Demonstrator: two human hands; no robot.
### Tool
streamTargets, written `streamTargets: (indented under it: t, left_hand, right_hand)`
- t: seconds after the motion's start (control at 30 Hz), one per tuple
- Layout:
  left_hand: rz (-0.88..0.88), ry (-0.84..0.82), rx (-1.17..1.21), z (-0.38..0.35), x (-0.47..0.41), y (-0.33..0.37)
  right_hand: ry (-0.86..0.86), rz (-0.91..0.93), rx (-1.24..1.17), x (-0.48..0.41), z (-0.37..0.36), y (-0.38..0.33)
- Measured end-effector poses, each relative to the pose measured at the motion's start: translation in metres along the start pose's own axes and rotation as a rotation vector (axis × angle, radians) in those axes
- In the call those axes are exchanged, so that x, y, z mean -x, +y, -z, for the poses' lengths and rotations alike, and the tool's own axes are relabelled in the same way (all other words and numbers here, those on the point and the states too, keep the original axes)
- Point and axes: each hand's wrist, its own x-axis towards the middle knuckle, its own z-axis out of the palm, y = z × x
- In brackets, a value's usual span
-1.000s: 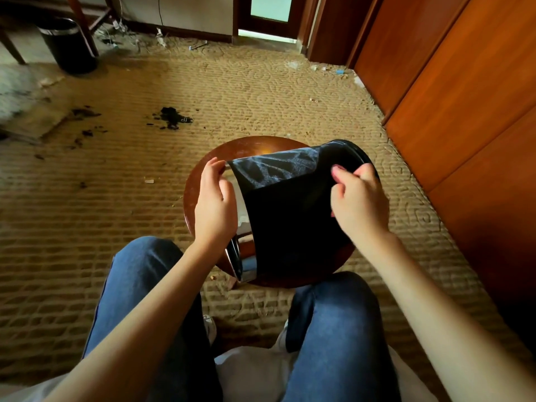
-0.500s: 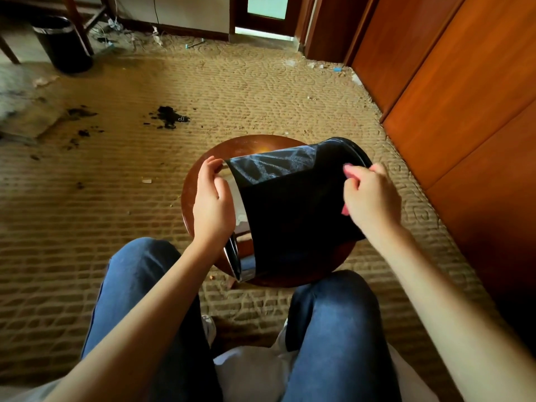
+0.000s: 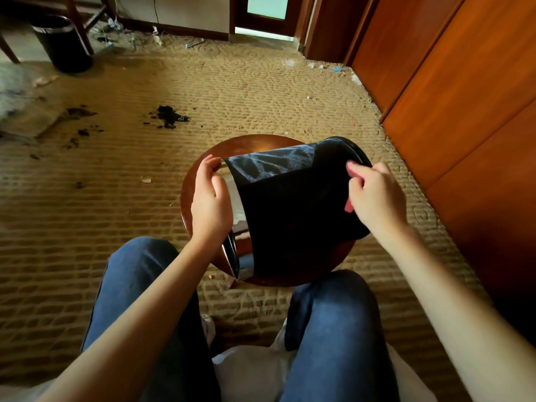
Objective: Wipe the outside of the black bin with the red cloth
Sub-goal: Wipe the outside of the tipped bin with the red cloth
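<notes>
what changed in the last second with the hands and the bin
The right hand, holding the red cloth, slid rightward across the wall of the black bin, toward its base end. Nothing was taken up or let go. The left hand still grips the rim, and the bin still lies on its side on the round stool.

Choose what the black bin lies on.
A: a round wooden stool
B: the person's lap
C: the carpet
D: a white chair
A: the black bin lies on its side on the round wooden stool. The left hand holds its silver rim, and the right hand holds the red cloth against its side.
</notes>
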Motion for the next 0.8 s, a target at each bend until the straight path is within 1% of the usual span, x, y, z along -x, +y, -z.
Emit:
streamTargets:
  t: [0.03,0.07,0.13,0.23,0.3,0.33,0.37,0.43,0.5,0.53,0.57,0.6,0.63,0.7,0.77,0.8]
  left_hand:
    - [-0.001,0.004,0.003,0.000,0.000,0.001]
    - [0.000,0.010,0.006,0.000,0.000,0.001]
    - [0.002,0.021,0.000,0.000,-0.002,0.002]
    - [-0.008,0.013,-0.023,0.002,-0.005,0.001]
    - [-0.025,-0.001,-0.038,0.003,-0.005,-0.001]
    - [-0.026,-0.004,-0.045,0.003,-0.004,-0.002]
    - [-0.022,0.000,-0.048,0.003,-0.004,-0.002]
    - [-0.004,0.010,-0.039,0.002,-0.002,-0.001]
    - [0.002,0.012,-0.015,0.001,0.001,0.002]
    - [0.001,0.010,-0.006,0.000,0.003,0.003]
    - [-0.002,0.009,0.000,0.000,0.004,0.004]
    - [-0.003,0.010,0.004,0.000,0.004,0.004]
    - [0.000,0.014,0.007,0.000,0.002,0.005]
    - [0.003,0.019,-0.003,0.001,-0.002,0.005]
    - [-0.002,0.015,-0.025,0.002,-0.005,0.004]
    - [-0.007,0.012,-0.036,0.003,-0.005,0.003]
  right_hand:
    - [0.021,-0.001,0.044,0.003,-0.003,-0.006]
    - [0.050,0.051,0.082,0.012,-0.009,-0.020]
    - [0.093,0.226,0.030,0.040,-0.022,-0.062]
    - [0.029,0.511,-0.131,0.083,-0.031,-0.113]
    - [-0.015,0.604,-0.169,0.081,-0.027,-0.110]
    - [-0.019,0.593,-0.158,0.072,-0.023,-0.097]
    - [-0.009,0.544,-0.121,0.060,-0.019,-0.080]
    - [0.050,0.348,-0.005,0.030,-0.012,-0.037]
    - [0.060,0.079,0.024,0.009,-0.005,-0.008]
    - [0.064,-0.004,0.024,0.007,-0.006,-0.007]
    - [0.077,-0.009,0.052,0.011,-0.009,-0.017]
    - [0.088,0.035,0.083,0.021,-0.014,-0.035]
    - [0.109,0.121,0.073,0.035,-0.020,-0.057]
    - [0.100,0.342,-0.025,0.070,-0.031,-0.102]
    - [0.031,0.536,-0.104,0.091,-0.033,-0.119]
    - [0.003,0.581,-0.124,0.087,-0.031,-0.112]
